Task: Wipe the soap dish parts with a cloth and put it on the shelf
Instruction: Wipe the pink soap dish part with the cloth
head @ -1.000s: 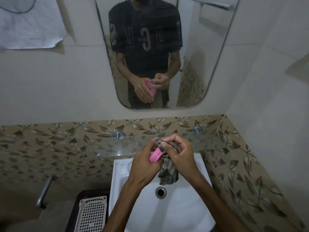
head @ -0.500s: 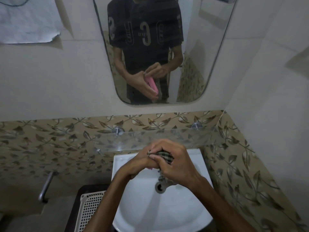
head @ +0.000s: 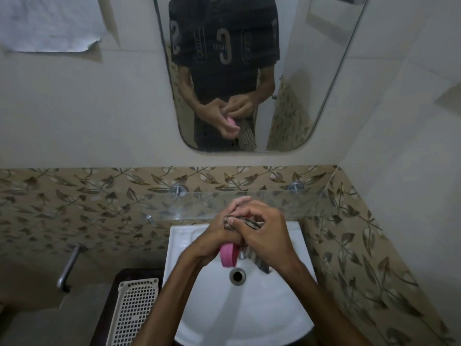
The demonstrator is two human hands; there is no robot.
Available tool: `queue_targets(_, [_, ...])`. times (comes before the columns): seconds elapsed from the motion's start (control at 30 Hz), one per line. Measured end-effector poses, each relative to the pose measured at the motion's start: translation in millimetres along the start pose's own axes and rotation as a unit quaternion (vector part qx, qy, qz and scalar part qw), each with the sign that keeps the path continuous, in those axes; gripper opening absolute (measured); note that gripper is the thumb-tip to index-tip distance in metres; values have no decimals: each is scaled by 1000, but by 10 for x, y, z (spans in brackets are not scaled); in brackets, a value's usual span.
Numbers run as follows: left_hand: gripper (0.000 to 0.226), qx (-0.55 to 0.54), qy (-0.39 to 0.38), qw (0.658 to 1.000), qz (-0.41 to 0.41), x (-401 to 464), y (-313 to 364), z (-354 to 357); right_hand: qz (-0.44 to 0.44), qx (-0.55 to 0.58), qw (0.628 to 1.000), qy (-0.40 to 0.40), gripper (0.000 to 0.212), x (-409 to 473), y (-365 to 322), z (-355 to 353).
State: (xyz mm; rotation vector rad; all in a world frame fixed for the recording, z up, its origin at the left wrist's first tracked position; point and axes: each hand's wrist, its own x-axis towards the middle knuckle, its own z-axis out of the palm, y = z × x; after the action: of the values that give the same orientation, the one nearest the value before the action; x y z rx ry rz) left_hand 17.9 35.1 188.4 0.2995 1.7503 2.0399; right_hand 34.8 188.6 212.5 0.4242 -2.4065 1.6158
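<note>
Both hands meet above the white ceramic washbasin [head: 252,310]. Left hand [head: 214,242]: fingers curled around a pink oval plastic soap dish part [head: 229,254], which stands on edge in the grip, its lower end pointing down toward the round metal drain [head: 237,275]. Right hand [head: 265,239]: fingers closed, pinching a checked grey-brown cloth [head: 259,263] against the upper end of the pink part; the loose end of the cloth hangs below the palm over the basin. The two hands touch (knuckles overlapping). Lower left, beside the basin: a white perforated plastic tray [head: 136,313] lying flat on a dark surface. Behind the hands, a clear glass shelf [head: 299,203] projects from the leaf-patterned brown tile band [head: 74,203] on two round metal mounts. Above, a rounded wall mirror [head: 324,71] reflects the person's dark printed shirt and the same clasp of hands, pink part and cloth.
</note>
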Motion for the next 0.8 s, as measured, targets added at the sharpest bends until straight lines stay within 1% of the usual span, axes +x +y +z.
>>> queue_targets(0.03, [78,7,3,1000,10,9,-16,49,-8,-2,1000,18,13,-23,25,20])
queue_targets(0.1, [73,-19,50,998,25,-2,-85,210,-5,15,998,58,14,-52,79,85])
queue_targets(0.17, [82,-121,99,988,-7,4,-188,359,53,60,991,105,14,-99,156,141])
queue_targets(0.2, [87,-163,101,981,-22,6,-239,402,82,75,986,123,14,-145,203,158])
queue_targets(0.27, [89,-193,95,975,-55,-26,-293,432,112,74,982,136,13,-234,266,189])
queue_targets(0.37, [77,-204,79,972,-81,-61,-290,395,171,97,972,132,12,-254,316,189])
queue_targets(0.43, [72,-184,68,976,-95,-73,-261,351,209,133,961,121,10,-220,288,184])
queue_targets(0.5, [80,-129,58,984,-112,-71,-213,296,231,169,951,114,8,-195,267,178])
queue_targets(0.57, [92,-98,32,988,-114,-71,-193,260,251,200,939,123,9,-183,229,154])
queue_targets(0.6, [99,-89,17,990,-108,-87,-192,250,270,226,926,139,10,-162,208,141])
queue_targets(0.7, [117,-38,-12,997,-60,-144,-240,274,317,323,863,223,13,-45,193,90])
queue_targets(0.73, [121,-12,-12,999,-45,-152,-245,305,326,338,848,247,11,-6,191,74])
queue_targets(0.8, [120,16,18,1000,-17,-145,-249,388,330,346,835,272,7,38,177,77])
